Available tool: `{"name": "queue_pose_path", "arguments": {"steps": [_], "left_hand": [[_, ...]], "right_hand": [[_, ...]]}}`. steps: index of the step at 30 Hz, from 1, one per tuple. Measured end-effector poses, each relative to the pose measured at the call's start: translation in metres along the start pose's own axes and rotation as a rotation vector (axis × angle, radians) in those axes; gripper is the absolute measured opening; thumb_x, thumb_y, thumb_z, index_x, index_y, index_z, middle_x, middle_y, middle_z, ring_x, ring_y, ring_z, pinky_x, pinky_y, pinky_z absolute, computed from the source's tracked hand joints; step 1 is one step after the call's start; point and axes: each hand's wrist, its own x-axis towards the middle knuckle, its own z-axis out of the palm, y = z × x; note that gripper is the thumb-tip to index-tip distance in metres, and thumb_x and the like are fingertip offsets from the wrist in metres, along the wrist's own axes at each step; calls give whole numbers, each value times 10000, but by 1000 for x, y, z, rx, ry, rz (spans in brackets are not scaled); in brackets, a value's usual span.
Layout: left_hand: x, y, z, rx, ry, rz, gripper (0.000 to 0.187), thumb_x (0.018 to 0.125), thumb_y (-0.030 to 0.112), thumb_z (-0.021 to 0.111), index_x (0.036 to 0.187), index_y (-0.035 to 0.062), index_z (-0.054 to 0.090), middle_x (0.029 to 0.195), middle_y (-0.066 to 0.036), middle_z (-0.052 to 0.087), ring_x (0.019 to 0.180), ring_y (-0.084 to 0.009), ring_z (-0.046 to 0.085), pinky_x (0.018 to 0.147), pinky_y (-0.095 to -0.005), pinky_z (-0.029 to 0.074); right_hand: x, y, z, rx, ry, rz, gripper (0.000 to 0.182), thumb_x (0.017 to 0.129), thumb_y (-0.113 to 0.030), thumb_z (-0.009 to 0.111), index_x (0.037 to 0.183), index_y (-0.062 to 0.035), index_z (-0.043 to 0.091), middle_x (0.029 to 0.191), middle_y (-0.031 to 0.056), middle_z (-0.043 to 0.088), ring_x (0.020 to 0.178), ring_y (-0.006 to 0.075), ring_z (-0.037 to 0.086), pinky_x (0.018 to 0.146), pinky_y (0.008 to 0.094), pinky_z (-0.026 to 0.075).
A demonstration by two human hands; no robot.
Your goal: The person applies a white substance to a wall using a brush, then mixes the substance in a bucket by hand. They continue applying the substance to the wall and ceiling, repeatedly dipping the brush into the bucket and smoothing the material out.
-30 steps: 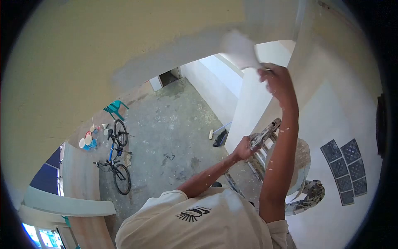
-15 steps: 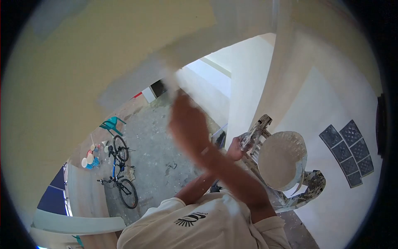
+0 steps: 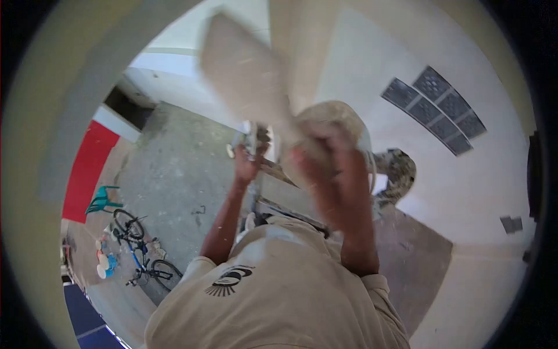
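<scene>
My right hand (image 3: 334,168), blurred by motion, is closed around the handle of a putty knife (image 3: 244,70). Its broad, pale blade points up and left. Behind that hand stands a putty-smeared bucket (image 3: 349,113), partly hidden by hand and tool. It rests on the stained, splattered top of a ladder (image 3: 398,174). To the left of the bucket, my left hand (image 3: 249,166) is closed on a small whitish thing (image 3: 251,139) whose kind I cannot make out.
Far below on the grey floor (image 3: 174,174) lies a bicycle (image 3: 136,250) near a green chair (image 3: 102,199) and several buckets (image 3: 104,267). A red panel (image 3: 90,171) stands at the left. Dark tiles (image 3: 433,113) are on the white wall at the right.
My right hand has come down from the upper wall surface to in front of the bucket, and the putty knife now shows. The view has swung right, shifting the bucket and tiles up and left.
</scene>
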Motion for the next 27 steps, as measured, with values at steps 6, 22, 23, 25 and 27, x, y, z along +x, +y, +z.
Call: {"name": "queue_pose_path", "arguments": {"steps": [6, 22, 23, 25, 27], "left_hand": [[9, 9, 4, -71, -14, -37, 238, 789, 125, 568, 987, -6, 576, 853, -50, 611, 753, -88, 547, 635, -215, 439], [8, 9, 0, 10, -75, 47, 250, 768, 65, 548, 1000, -29, 565, 880, -59, 615, 767, -100, 551, 652, -232, 443], [8, 8, 1, -60, -54, 31, 251, 767, 65, 553, 999, -28, 568, 882, -61, 616, 767, -102, 552, 652, -236, 444], [8, 4, 1, -127, -37, 11, 251, 765, 65, 557, 999, -27, 571, 883, -63, 618, 766, -105, 554, 652, -240, 446], [8, 1, 0, -145, -47, 54, 254, 764, 66, 566, 1001, -23, 577, 876, -60, 620, 770, -105, 555, 657, -240, 445]], "right_hand": [[-32, 35, -95, 42, 332, 488, 327, 795, -212, 620, 1013, 18, 541, 781, 68, 610, 645, 100, 545, 547, 235, 442], [10, 44, -102, -529, -211, 378, 252, 675, -64, 673, 887, 14, 562, 760, 159, 636, 688, 232, 640, 624, 286, 486], [19, 40, -101, -529, -211, 381, 252, 675, -64, 673, 887, 14, 562, 760, 159, 636, 688, 232, 640, 624, 286, 486], [34, 35, -97, -477, -200, 363, 258, 658, -72, 690, 863, 3, 552, 754, 165, 635, 677, 194, 637, 586, 267, 487], [41, 36, -92, -463, -168, 327, 282, 646, -101, 714, 854, -5, 550, 734, 162, 632, 638, 163, 625, 546, 248, 483]]}}
